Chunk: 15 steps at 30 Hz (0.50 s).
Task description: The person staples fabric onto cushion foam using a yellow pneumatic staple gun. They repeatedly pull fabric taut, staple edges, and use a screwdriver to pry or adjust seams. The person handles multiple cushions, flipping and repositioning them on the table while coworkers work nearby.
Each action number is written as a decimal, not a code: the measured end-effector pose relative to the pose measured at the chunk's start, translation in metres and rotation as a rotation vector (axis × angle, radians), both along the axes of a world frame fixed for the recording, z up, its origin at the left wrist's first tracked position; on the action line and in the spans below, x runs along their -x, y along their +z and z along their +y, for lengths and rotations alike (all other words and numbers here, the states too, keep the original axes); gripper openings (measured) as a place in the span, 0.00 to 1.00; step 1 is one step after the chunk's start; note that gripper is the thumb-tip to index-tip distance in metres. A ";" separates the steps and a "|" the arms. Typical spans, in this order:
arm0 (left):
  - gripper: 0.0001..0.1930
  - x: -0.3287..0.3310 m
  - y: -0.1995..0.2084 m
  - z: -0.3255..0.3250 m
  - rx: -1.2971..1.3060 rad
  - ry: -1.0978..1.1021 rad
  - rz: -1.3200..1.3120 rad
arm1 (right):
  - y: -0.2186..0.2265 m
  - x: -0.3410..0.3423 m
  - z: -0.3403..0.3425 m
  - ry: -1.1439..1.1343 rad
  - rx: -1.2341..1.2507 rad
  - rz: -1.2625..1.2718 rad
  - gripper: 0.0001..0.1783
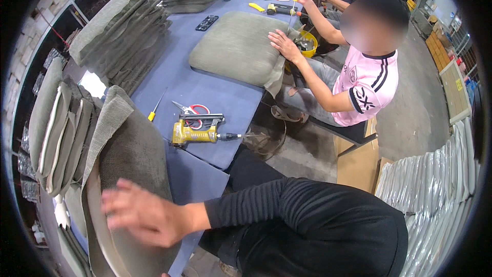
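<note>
My right hand (146,214), at the end of a black sleeve, reaches left over a grey fabric-covered cushion (138,159) standing on its side. Its fingers look spread and blurred by motion, with nothing in them; whether they touch the cushion I cannot tell. Along the cushion's left side runs a loose flap of grey fabric (105,123) with a pale edge. Only a sliver of skin at the lower edge may be my left hand (165,275); its fingers are hidden. Beyond the cushion lie a yellow staple gun (197,132), red-handled scissors (199,110) and a yellow-handled pointed tool (152,116).
Across the blue table (225,107), a co-worker in a pink shirt (369,82) holds a yellow-handled tool (293,7) at another grey cushion (236,46). Stacked covers (120,38) stand at the left. A black phone (207,23) lies behind; plastic-wrapped panels (435,190) lean at right.
</note>
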State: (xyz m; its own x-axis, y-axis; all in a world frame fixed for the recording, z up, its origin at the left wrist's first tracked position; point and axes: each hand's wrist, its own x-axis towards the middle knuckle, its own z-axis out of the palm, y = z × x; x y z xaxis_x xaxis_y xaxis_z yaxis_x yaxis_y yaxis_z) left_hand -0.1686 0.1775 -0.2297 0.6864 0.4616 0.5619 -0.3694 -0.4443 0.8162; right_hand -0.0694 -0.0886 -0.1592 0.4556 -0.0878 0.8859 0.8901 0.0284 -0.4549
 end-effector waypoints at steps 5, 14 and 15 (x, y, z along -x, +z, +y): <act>0.45 0.007 -0.009 0.016 -0.012 -0.013 0.028 | 0.050 0.010 0.041 -0.057 -0.063 -0.453 0.22; 0.36 0.026 -0.024 0.043 -0.059 0.021 0.084 | 0.132 -0.007 0.077 -0.133 0.238 -0.567 0.24; 0.31 0.020 0.014 0.003 -0.035 0.064 0.039 | 0.130 -0.012 0.083 -0.166 0.329 -0.538 0.24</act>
State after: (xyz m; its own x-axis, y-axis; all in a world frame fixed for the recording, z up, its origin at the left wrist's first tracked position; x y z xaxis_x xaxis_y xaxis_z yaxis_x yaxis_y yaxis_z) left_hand -0.1887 0.1804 -0.2158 0.6776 0.4863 0.5518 -0.3074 -0.4943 0.8131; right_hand -0.0573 -0.0057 -0.0287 -0.0554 0.1955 0.9791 0.9766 -0.1935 0.0939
